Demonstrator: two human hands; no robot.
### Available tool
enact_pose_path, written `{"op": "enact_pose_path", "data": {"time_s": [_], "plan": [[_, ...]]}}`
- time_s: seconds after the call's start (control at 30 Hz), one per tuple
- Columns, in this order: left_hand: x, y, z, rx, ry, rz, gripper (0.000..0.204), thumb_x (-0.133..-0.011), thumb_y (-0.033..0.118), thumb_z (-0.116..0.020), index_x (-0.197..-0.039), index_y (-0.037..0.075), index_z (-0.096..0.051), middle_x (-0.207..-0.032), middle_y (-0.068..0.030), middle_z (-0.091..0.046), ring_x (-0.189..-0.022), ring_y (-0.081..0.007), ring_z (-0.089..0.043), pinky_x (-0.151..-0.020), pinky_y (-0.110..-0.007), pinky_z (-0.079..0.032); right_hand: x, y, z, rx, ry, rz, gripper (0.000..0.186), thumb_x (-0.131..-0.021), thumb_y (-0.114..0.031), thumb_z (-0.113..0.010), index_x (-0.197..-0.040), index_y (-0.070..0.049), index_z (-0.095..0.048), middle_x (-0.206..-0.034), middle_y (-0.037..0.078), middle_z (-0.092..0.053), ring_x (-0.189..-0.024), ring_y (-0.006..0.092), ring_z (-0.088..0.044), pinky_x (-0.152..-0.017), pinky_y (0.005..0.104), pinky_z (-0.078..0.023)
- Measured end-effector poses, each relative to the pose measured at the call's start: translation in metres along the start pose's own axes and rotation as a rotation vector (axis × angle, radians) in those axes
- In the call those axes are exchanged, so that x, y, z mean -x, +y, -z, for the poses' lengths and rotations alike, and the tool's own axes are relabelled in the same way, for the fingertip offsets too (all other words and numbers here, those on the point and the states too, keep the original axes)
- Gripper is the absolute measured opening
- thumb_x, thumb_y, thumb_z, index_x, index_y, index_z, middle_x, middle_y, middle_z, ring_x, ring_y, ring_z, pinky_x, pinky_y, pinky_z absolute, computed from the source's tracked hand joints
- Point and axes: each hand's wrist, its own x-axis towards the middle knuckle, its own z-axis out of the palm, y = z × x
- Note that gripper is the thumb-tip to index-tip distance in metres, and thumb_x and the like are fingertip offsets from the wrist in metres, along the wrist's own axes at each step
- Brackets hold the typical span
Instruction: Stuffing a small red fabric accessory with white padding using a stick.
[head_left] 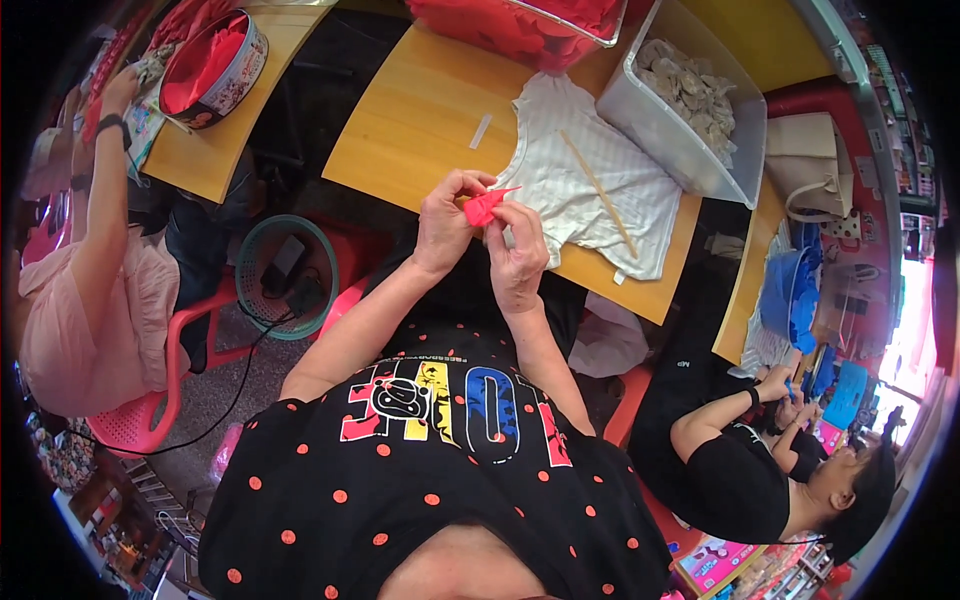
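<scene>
Above the near edge of the wooden table [385,130], both my hands pinch one small piece of red fabric [484,208], with a thin pointed end sticking out to the right. My left hand [448,222] grips its left side between thumb and fingers. From the right, the fingertips of my right hand [517,255] close on its lower right edge. Just beyond my hands, a white striped cloth garment [560,130] lies spread on the table. A thin wooden stick [600,195] rests across it. A short pale strip [481,131] lies to the garment's left.
A clear bin of red pieces [510,35] stands at the far edge. At right is a translucent bin [690,150] holding crumpled pale pieces. A round tin [215,70] with red fabric sits on the left table. Co-workers sit on both sides. A green basket [250,265] stands at left.
</scene>
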Motion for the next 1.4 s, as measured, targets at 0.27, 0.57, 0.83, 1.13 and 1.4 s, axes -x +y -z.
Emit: {"op": "enact_pose_path", "data": {"time_s": [0.27, 0.57, 0.83, 1.13, 1.4], "plan": [[-0.002, 0.007, 0.003, -0.231, -0.087, -0.052, 0.025, -0.08, 0.0, -0.062, -0.104, 0.001, -0.063, -0.093, -0.0067, -0.062, -0.085, -0.0123, -0.058, -0.074, -0.024, -0.048, 0.01, 0.007, -0.006, -0.083, 0.003, -0.08, 0.016, -0.077, 0.004, -0.064, -0.092, 0.0, -0.058, -0.092, 0.01, -0.061, -0.074, 0.019, -0.059, -0.07, 0.0275, -0.049], [-0.007, 0.017, 0.006, -0.086, -0.228, 0.023, 0.024, -0.079, 0.001, -0.06, -0.103, 0.001, -0.066, -0.098, -0.0075, -0.06, -0.093, -0.0147, -0.057, -0.081, -0.025, -0.045, 0.006, 0.0, -0.013, -0.047, 0.014, -0.084, 0.017, -0.076, 0.007, -0.062, -0.091, 0.0, -0.057, -0.086, 0.008, -0.058, -0.069, 0.016, -0.056, -0.065, 0.0273, -0.047], [-0.008, 0.016, 0.01, -0.076, -0.229, 0.006, 0.019, -0.077, 0.001, -0.063, -0.096, 0.001, -0.068, -0.091, -0.0064, -0.062, -0.087, -0.0147, -0.059, -0.079, -0.027, -0.047, 0.006, -0.004, -0.01, -0.157, -0.01, -0.119, 0.014, -0.079, 0.003, -0.063, -0.09, -0.001, -0.056, -0.084, 0.006, -0.054, -0.071, 0.0148, -0.053, -0.067, 0.026, -0.045], [0.003, 0.019, -0.001, -0.029, -0.019, 0.1, 0.018, -0.077, 0.002, -0.066, -0.094, 0.0, -0.068, -0.087, -0.0055, -0.062, -0.082, -0.0127, -0.059, -0.073, -0.024, -0.047, 0.006, -0.002, -0.009, -0.15, 0.034, -0.224, 0.013, -0.081, -0.001, -0.065, -0.09, 0.0, -0.056, -0.089, 0.007, -0.056, -0.072, 0.0121, -0.054, -0.065, 0.0238, -0.046], [0.003, 0.016, -0.001, -0.184, 0.019, -0.028, 0.016, -0.076, 0.001, -0.064, -0.092, -0.001, -0.064, -0.087, -0.0067, -0.061, -0.08, -0.0143, -0.058, -0.071, -0.025, -0.046, 0.008, -0.003, -0.013, -0.229, 0.048, -0.293, 0.014, -0.078, 0.001, -0.067, -0.089, 0.001, -0.058, -0.081, 0.007, -0.058, -0.065, 0.0145, -0.055, -0.062, 0.026, -0.047]]}}
